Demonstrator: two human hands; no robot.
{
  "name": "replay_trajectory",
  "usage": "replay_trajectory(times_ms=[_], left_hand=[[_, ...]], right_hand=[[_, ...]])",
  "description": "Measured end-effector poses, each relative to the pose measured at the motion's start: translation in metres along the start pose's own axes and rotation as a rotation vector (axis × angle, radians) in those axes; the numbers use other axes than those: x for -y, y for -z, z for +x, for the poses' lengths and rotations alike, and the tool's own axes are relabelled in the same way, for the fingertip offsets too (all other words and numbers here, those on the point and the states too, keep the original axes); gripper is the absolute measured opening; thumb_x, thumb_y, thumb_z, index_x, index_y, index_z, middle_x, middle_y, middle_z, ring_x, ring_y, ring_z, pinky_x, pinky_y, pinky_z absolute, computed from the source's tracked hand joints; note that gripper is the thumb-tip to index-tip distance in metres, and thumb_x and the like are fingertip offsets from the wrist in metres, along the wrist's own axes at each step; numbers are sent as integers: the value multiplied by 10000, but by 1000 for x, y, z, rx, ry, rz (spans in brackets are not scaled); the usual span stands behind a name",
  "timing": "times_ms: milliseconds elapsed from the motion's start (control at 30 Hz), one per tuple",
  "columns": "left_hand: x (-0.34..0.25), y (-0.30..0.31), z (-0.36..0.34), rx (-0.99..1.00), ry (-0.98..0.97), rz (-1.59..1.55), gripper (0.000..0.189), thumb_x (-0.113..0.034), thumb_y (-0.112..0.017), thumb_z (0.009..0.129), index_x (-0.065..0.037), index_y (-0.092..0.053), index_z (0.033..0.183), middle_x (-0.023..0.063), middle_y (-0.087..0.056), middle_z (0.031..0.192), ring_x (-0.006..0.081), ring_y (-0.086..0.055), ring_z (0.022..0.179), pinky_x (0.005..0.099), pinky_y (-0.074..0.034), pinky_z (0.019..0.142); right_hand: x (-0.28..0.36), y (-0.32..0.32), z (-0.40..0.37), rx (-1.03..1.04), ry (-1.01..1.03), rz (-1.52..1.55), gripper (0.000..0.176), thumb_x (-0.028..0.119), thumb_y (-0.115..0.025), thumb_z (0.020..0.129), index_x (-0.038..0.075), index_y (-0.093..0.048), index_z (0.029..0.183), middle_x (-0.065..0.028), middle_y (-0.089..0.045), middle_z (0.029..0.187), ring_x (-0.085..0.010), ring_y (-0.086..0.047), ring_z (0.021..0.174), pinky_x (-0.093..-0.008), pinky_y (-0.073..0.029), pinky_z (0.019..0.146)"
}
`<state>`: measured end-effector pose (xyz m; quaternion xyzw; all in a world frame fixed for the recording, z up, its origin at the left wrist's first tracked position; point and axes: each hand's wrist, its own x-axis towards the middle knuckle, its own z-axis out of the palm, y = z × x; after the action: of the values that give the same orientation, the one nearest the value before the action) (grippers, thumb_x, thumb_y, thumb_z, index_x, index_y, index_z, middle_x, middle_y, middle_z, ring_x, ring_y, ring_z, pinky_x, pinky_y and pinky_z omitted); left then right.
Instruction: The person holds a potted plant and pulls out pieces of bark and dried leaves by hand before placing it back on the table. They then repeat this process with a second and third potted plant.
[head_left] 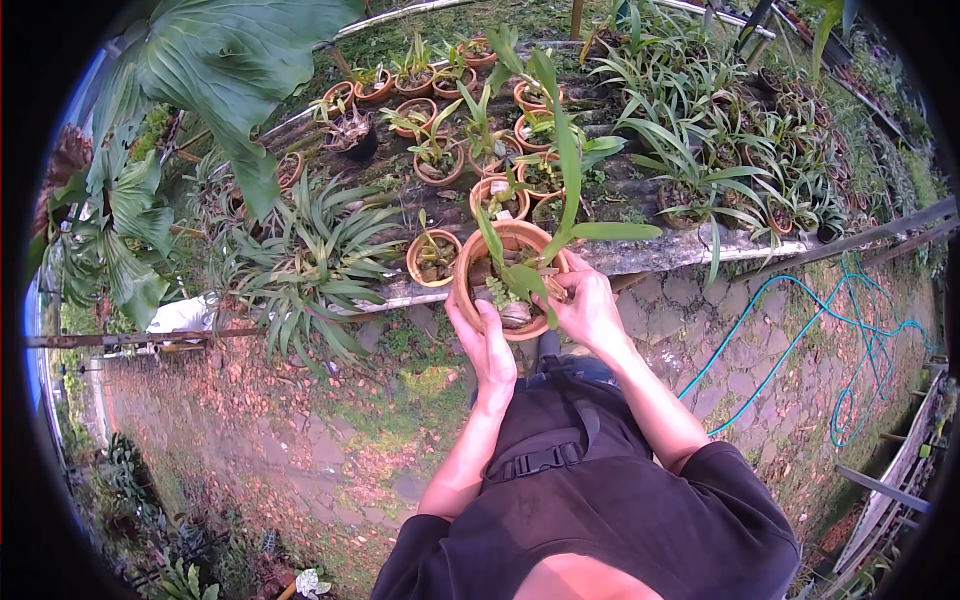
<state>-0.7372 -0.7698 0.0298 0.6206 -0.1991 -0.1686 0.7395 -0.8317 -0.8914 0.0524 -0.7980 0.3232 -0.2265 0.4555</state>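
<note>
A round terracotta pot (466, 277) with a long-leaved green plant (568, 165) is held up in front of my body, near the table's front edge. My left hand (486, 345) is wrapped round the pot's lower left side, its thumb at the rim. On the right side, my right hand (585, 305) has its fingers closed at the rim, by the plant's lower leaves; whether they pinch a leaf or the rim cannot be made out. Inside the pot lie a pale, roundish piece (516, 314) and small leaves. Just left of it, a smaller terracotta pot (434, 257) stands on the table.
Several potted plants (437, 160) stand on the weathered table (640, 255). Dense leafy plants fill its left and right ends. Large leaves (200, 80) hang at the upper left. A teal hose (745, 320) lies looped on the stone paving at the right.
</note>
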Motion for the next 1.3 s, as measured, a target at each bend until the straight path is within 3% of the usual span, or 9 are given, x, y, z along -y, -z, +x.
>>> replay_trajectory(times_ms=[267,467,767,800,967,1033,1133,1233,1300], left_hand=[[-8,-5,-4,-26,-12,-10,518,-361,-415,1071,-4,-337,1438,140,-406,1432,219,-378,1343,388,-265,1140],[-5,-2,-4,-51,-4,-53,499,-363,-413,1073,-16,-351,1426,125,-439,1401,202,-409,1317,371,-295,1122],[23,25,1,-75,107,-169,481,-319,-420,1064,-29,-364,1444,124,-468,1408,234,-464,1309,403,-369,1101],[22,28,3,-81,137,-187,489,-315,-420,1063,-30,-359,1456,127,-463,1423,240,-460,1320,410,-373,1104],[23,54,15,-95,179,-199,623,-442,-367,1065,-61,-264,1548,126,-319,1564,266,-350,1424,428,-307,1173],[25,60,18,-189,164,-287,516,-353,-393,1067,-16,-388,1456,127,-428,1468,236,-437,1343,402,-346,1122],[34,81,22,-202,190,-293,603,-429,-383,1063,-26,-319,1507,137,-375,1523,255,-397,1388,426,-319,1154],[39,98,24,-177,207,-305,637,-470,-391,1050,-45,-304,1518,147,-374,1523,284,-417,1378,459,-355,1142],[38,106,23,-172,261,-346,651,-491,-400,1042,-55,-308,1517,150,-376,1520,294,-433,1365,475,-379,1129]], right_hand=[[2,-8,-1,-11,-48,166,292,44,-751,768,19,-752,1059,-212,-631,1293,-315,-594,1237,-374,-458,1029],[-8,-18,-3,-97,119,97,204,66,-754,774,-55,-711,934,-237,-600,1313,-348,-641,1147,-398,-503,942],[-8,12,-33,-67,-103,554,84,72,-568,970,-3,-550,1005,-184,-607,1315,-120,-604,976,-277,-487,831],[-17,22,-37,-38,-77,462,66,86,-509,1014,21,-508,1026,-148,-610,1314,-92,-569,967,-292,-486,806],[-41,77,-56,107,-158,-219,216,199,-492,1015,-10,-510,963,-179,-616,1015,-375,-594,933,-451,-479,818],[-57,86,-63,127,-238,-460,223,184,-549,975,-30,-579,1027,-227,-611,978,-384,-613,909,-452,-470,775],[-72,94,-70,222,-479,-629,275,243,-660,897,-21,-645,969,-244,-660,973,-382,-652,949,-472,-490,812],[-89,91,-89,170,-366,-803,285,283,-716,847,4,-676,893,-217,-672,945,-366,-671,967,-457,-526,831],[-89,88,-80,228,-389,-717,294,261,-747,816,19,-675,967,-197,-683,985,-343,-680,976,-444,-530,840]])
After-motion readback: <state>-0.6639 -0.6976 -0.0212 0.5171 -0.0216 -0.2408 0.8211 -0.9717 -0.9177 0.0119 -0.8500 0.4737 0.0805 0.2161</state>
